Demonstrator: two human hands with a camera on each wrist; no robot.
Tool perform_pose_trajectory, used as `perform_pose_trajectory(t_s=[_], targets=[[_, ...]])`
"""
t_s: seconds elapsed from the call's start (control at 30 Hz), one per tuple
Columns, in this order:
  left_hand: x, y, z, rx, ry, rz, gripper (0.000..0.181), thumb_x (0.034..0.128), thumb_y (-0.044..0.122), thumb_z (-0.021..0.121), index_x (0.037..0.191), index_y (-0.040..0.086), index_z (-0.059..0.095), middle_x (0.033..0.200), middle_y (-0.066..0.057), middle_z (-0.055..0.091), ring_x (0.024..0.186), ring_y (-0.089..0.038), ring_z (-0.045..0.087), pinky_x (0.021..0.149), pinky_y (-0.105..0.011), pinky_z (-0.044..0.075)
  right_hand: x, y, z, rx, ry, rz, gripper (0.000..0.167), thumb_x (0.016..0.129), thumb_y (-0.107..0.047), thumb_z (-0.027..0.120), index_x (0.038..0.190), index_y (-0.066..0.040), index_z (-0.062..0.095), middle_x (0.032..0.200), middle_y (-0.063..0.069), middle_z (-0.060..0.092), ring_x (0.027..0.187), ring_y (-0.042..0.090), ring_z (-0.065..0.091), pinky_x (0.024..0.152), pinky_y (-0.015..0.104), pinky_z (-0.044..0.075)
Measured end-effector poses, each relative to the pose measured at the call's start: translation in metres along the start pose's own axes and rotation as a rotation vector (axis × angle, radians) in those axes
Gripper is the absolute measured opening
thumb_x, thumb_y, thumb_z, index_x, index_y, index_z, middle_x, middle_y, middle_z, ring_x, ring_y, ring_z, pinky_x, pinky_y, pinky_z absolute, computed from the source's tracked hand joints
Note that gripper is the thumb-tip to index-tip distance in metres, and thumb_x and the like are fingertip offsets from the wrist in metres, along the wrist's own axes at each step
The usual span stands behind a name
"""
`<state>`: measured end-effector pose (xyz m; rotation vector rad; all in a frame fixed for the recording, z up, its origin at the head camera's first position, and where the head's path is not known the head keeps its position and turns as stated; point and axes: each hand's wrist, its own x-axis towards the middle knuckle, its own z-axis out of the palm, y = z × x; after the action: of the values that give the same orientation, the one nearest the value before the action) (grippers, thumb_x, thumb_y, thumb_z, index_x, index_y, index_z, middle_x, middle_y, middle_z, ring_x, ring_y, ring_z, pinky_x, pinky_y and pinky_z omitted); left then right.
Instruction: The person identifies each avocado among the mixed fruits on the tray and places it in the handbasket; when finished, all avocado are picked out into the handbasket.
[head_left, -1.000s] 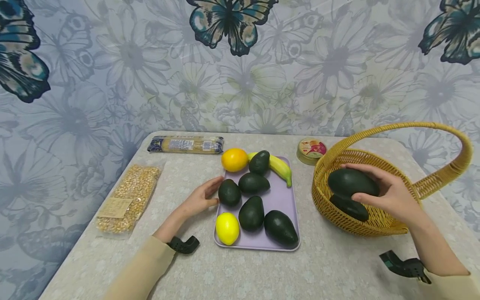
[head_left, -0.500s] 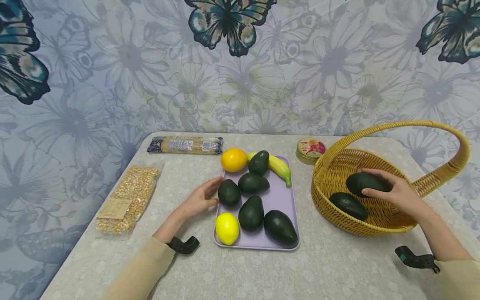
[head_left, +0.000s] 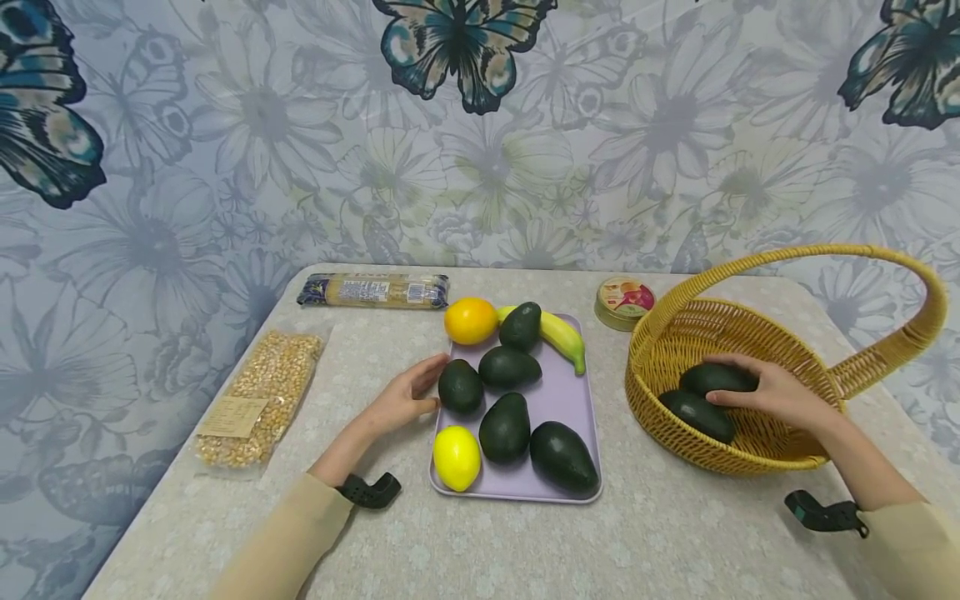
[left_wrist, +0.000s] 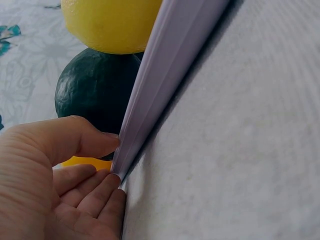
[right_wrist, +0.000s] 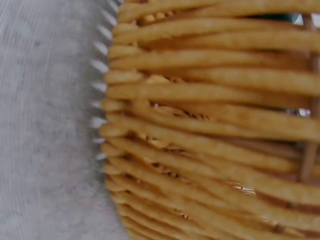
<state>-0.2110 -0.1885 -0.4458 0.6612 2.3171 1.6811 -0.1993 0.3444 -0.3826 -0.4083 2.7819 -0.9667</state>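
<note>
Inside the wicker basket [head_left: 675, 450], my right hand [head_left: 776, 396] grips a dark green avocado [head_left: 716, 378], which lies against another avocado [head_left: 699, 417]. The basket's woven side [right_wrist: 215, 100] fills the right wrist view and hides that hand. My left hand [head_left: 397, 400] rests at the left edge of the lilac tray [head_left: 525, 493], beside an avocado [head_left: 461, 387]. In the left wrist view, the left hand's [left_wrist: 70, 175] thumb and fingertips touch the tray rim [left_wrist: 155, 85]. The tray also bears several more avocados [head_left: 505, 428], a lemon [head_left: 456, 458], an orange fruit [head_left: 471, 321] and a banana [head_left: 564, 337].
A bag of corn kernels [head_left: 262, 392] lies at the left. Along the back of the table [head_left: 517, 550] are a pasta packet [head_left: 375, 290] and a round tin [head_left: 624, 302]. The basket's handle [head_left: 810, 252] arches above its bowl.
My right hand has lowered the avocado into the basket and shifted it left, against the other avocado. The left hand has stayed at the tray's edge.
</note>
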Motion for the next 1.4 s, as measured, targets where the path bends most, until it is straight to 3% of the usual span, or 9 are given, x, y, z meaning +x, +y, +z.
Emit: perform_pose_trajectory(t_s=[0.43, 0.57, 0.63, 0.73, 0.8, 0.87, 1.0, 1.2, 1.4], targets=[[0.001, -0.003, -0.001, 0.010, -0.006, 0.000, 0.071, 0.0814, -0.015, 0.057, 0.144, -0.010, 0.023, 0.148, -0.028, 0.025, 0.136, -0.040, 0.024, 0.111, -0.046, 0.023, -0.003, -0.003, -0.007, -0.122, -0.042, -0.032, 0.066, 0.083, -0.036, 0.071, 0.136, -0.003, 0.050, 0.125, 0.027, 0.054, 0.107, 0.040, 0.053, 0.076, 0.043, 0.047], [0.001, -0.003, -0.002, 0.016, -0.003, 0.009, 0.071, 0.0809, -0.014, 0.057, 0.144, -0.009, 0.026, 0.148, -0.027, 0.027, 0.135, -0.039, 0.026, 0.111, -0.045, 0.024, -0.009, -0.016, -0.013, -0.125, -0.012, -0.039, 0.068, 0.084, -0.037, 0.070, 0.137, -0.002, 0.048, 0.129, 0.026, 0.052, 0.113, 0.043, 0.051, 0.082, 0.051, 0.048], [0.000, -0.003, -0.002, -0.001, -0.002, 0.014, 0.071, 0.0804, -0.013, 0.058, 0.144, -0.009, 0.026, 0.148, -0.026, 0.027, 0.136, -0.038, 0.027, 0.111, -0.044, 0.023, -0.017, -0.029, -0.016, -0.120, 0.042, -0.045, 0.066, 0.084, -0.037, 0.070, 0.138, -0.006, 0.048, 0.132, 0.021, 0.052, 0.116, 0.041, 0.050, 0.087, 0.039, 0.049], [-0.001, -0.002, -0.001, -0.013, -0.008, 0.015, 0.071, 0.0805, -0.013, 0.058, 0.144, -0.009, 0.026, 0.148, -0.026, 0.027, 0.136, -0.037, 0.026, 0.112, -0.043, 0.023, -0.034, -0.055, -0.014, -0.085, 0.156, -0.097, 0.060, 0.082, -0.031, 0.074, 0.136, -0.016, 0.053, 0.131, 0.012, 0.055, 0.117, 0.017, 0.053, 0.086, 0.015, 0.045], [0.000, -0.002, 0.000, -0.014, -0.006, 0.006, 0.071, 0.0810, -0.012, 0.059, 0.144, -0.008, 0.026, 0.149, -0.024, 0.027, 0.136, -0.036, 0.027, 0.112, -0.042, 0.023, -0.043, -0.074, -0.004, -0.044, 0.232, -0.186, 0.056, 0.079, -0.021, 0.077, 0.131, -0.018, 0.057, 0.127, 0.006, 0.059, 0.112, 0.004, 0.053, 0.082, 0.003, 0.039], [0.001, -0.002, 0.000, -0.017, -0.005, 0.007, 0.071, 0.0811, -0.013, 0.058, 0.145, -0.007, 0.026, 0.149, -0.024, 0.027, 0.136, -0.036, 0.026, 0.112, -0.042, 0.023, -0.050, -0.092, 0.011, 0.010, 0.280, -0.296, 0.059, 0.075, -0.009, 0.079, 0.129, -0.016, 0.059, 0.125, 0.003, 0.060, 0.109, -0.005, 0.052, 0.085, 0.004, 0.040], [0.003, -0.002, -0.001, -0.015, -0.001, 0.012, 0.071, 0.0812, -0.013, 0.058, 0.145, -0.007, 0.026, 0.148, -0.025, 0.027, 0.136, -0.037, 0.026, 0.112, -0.044, 0.022, -0.049, -0.119, 0.047, 0.150, 0.277, -0.467, 0.070, 0.070, 0.006, 0.079, 0.133, -0.007, 0.054, 0.131, 0.005, 0.055, 0.119, 0.007, 0.050, 0.096, 0.013, 0.041], [0.002, 0.000, -0.003, -0.008, -0.007, 0.015, 0.071, 0.0811, -0.012, 0.057, 0.144, -0.008, 0.026, 0.148, -0.026, 0.027, 0.136, -0.038, 0.027, 0.112, -0.043, 0.023, -0.028, -0.132, 0.097, 0.355, 0.146, -0.507, 0.074, 0.074, 0.002, 0.077, 0.140, -0.007, 0.044, 0.142, 0.008, 0.045, 0.131, 0.017, 0.039, 0.106, 0.023, 0.033], [0.001, -0.004, -0.001, -0.007, -0.001, 0.025, 0.071, 0.0807, -0.013, 0.058, 0.144, -0.009, 0.026, 0.148, -0.026, 0.027, 0.135, -0.038, 0.027, 0.112, -0.043, 0.023, -0.016, -0.130, 0.131, 0.372, 0.088, -0.521, 0.068, 0.077, -0.008, 0.077, 0.138, -0.005, 0.046, 0.137, 0.010, 0.050, 0.125, 0.022, 0.047, 0.103, 0.026, 0.038]])
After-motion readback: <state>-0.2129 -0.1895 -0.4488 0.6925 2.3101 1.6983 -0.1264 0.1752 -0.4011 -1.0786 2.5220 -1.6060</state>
